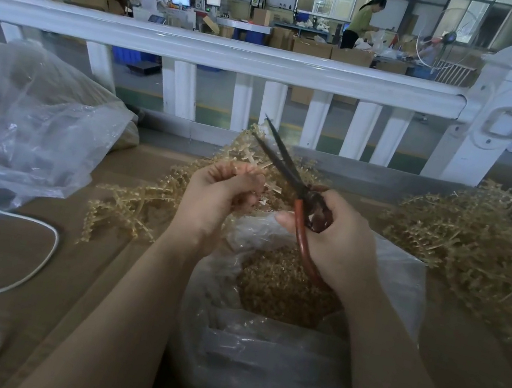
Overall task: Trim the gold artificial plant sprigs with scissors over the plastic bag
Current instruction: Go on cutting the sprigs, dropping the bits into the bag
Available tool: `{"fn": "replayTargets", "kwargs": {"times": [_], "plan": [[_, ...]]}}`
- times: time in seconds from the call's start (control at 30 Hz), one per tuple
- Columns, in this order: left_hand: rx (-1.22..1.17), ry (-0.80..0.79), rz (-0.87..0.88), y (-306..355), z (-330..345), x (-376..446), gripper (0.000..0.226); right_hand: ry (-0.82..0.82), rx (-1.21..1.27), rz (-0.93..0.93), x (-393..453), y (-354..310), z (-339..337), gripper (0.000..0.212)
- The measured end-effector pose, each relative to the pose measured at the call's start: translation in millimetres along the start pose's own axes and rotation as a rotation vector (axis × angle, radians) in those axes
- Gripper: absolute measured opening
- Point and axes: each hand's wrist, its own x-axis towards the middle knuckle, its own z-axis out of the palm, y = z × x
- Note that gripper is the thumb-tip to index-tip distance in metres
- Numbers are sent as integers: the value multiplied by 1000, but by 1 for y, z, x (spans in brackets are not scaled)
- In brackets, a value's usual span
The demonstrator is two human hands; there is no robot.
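The brown worktop (pixel 64 262) carried a clear plastic bag (pixel 271 350) holding gold trimmings. Above the bag, the left hand (pixel 217 193) gripped a gold sprig (pixel 248 151). The right hand (pixel 339 239) gripped the red-handled scissors (pixel 289 172), whose blades were parted around the sprig.

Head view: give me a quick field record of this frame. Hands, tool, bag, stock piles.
left hand: grips a gold sprig above the bag
right hand: holds the scissors by the red handles
scissor blades: open, pointing up and away, at the sprig
plastic bag: open, below both hands, holds gold trimmings
sprig pile right: large heap on the table
sprigs left of hands: a few loose on the table
second bag: clear, far left
white cable: loops on the table, left
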Motion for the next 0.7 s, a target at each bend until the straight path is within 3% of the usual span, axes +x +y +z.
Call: {"fn": "replayTargets", "kwargs": {"times": [0.17, 0.4, 0.7], "plan": [[19, -15, 38, -1, -4, 1, 16, -12, -184, -107, 0, 4, 2, 49], [59, -44, 67, -6, -6, 3, 18, -19, -268, -110, 3, 11, 4, 61], [29, -45, 77, -6, -5, 1, 16, 24, -343, -86, 3, 12, 7, 55]]}}
